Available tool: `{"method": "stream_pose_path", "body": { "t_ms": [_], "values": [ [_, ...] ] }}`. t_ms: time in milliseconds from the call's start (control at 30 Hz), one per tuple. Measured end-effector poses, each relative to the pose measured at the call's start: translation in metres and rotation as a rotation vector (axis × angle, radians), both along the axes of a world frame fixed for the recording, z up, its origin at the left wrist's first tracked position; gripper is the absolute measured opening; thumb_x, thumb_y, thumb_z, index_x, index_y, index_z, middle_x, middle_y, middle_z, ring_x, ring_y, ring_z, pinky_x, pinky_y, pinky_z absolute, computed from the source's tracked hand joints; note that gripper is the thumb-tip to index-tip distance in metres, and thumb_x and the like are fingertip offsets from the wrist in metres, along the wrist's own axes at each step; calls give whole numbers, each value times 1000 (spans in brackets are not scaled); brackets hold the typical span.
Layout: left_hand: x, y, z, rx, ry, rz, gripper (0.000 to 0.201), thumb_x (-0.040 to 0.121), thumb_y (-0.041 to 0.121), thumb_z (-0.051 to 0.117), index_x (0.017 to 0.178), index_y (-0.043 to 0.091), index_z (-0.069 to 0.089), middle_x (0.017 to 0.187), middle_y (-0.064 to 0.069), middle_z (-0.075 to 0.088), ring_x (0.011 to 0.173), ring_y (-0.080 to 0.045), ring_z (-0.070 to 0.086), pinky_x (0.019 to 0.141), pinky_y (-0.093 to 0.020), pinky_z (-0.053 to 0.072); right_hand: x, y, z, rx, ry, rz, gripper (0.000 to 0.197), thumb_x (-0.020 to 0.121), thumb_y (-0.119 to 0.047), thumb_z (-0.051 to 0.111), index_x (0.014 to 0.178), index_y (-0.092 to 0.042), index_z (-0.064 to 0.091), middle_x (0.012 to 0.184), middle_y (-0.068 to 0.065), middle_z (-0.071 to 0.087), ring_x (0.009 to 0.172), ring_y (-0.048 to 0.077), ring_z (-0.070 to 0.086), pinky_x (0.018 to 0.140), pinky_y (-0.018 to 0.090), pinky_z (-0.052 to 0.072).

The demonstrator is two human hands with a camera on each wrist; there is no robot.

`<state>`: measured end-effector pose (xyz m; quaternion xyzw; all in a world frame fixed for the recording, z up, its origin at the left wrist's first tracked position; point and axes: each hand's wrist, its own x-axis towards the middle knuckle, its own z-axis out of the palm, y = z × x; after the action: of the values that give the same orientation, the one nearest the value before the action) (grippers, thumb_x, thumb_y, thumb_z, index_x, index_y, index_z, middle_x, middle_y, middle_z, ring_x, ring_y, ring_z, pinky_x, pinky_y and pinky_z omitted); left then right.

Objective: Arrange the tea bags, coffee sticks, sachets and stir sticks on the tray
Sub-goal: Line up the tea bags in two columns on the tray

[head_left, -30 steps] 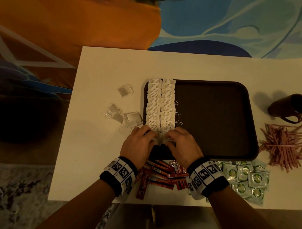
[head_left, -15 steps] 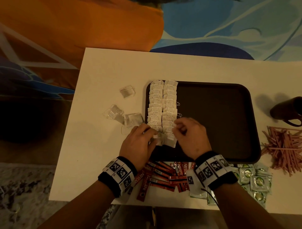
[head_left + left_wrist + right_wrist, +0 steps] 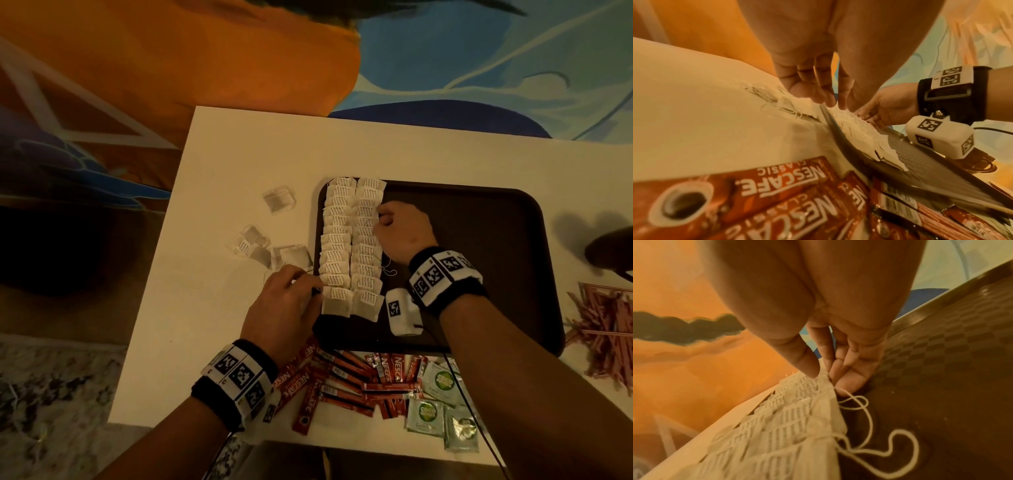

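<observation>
Two columns of white tea bags (image 3: 352, 246) lie on the left part of the dark brown tray (image 3: 479, 260). My left hand (image 3: 310, 286) rests at the tray's left rim, its straight fingers touching the lower bags of the left column (image 3: 857, 134). My right hand (image 3: 380, 219) is over the tray beside the right column and pinches the edge of a tea bag (image 3: 807, 394) between thumb and fingers. Loose tea-bag strings (image 3: 869, 418) trail on the tray floor. Red coffee sticks (image 3: 342, 380), green sachets (image 3: 438, 380) and pink stir sticks (image 3: 606, 329) lie on the table.
Three loose tea bags (image 3: 279, 198) (image 3: 251, 243) (image 3: 294, 257) lie on the white table (image 3: 239, 164) left of the tray. A dark mug (image 3: 613, 250) stands at the right edge. The coffee sticks (image 3: 777, 186) lie under my left wrist, along the table's near edge.
My right hand has moved from the near end of the tea bag columns up along the right column's edge. My left hand stays by the lower left bags.
</observation>
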<state>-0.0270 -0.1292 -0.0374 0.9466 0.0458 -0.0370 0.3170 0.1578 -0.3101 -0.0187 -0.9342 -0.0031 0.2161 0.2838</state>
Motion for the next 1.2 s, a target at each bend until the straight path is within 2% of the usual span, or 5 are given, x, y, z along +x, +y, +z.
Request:
{"method": "stream_pose_path", "body": {
  "t_ms": [267,633,767,967,1200],
  "values": [
    [-4,7,-10,-19,31,34,23,99,34,57,120,29,65,121,7,55,108,-17,57,83,-35,55,26,3,7,-64,10,-50,38,100,-16,56,137,-8,57,133,8,63,123,25,58,91,24,40],
    [-9,8,-7,-41,42,54,21,99,32,57,117,28,66,120,7,55,108,-17,57,84,-34,55,17,-2,6,12,-31,-35,47,97,-17,63,142,-12,54,131,5,64,117,20,60,95,27,45],
    [-11,22,-5,-46,33,87,18,97,28,63,115,28,66,115,8,55,102,-18,57,83,-35,54,-8,-3,16,50,-162,-19,36,95,-13,64,131,-18,61,121,4,64,104,17,64,94,31,55],
    [-7,60,-5,7,31,167,25,93,26,67,119,26,66,118,4,56,99,-21,59,85,-40,56,-66,37,27,130,-111,281,23,97,-15,60,117,-20,71,111,-3,70,92,11,67,85,32,60],
    [18,79,-12,138,-15,71,33,88,17,70,121,23,66,125,-3,58,108,-31,57,88,-44,53,-90,95,13,-185,-179,641,28,96,-20,57,123,-16,61,123,6,55,119,27,47,90,41,52]
  ]
}}
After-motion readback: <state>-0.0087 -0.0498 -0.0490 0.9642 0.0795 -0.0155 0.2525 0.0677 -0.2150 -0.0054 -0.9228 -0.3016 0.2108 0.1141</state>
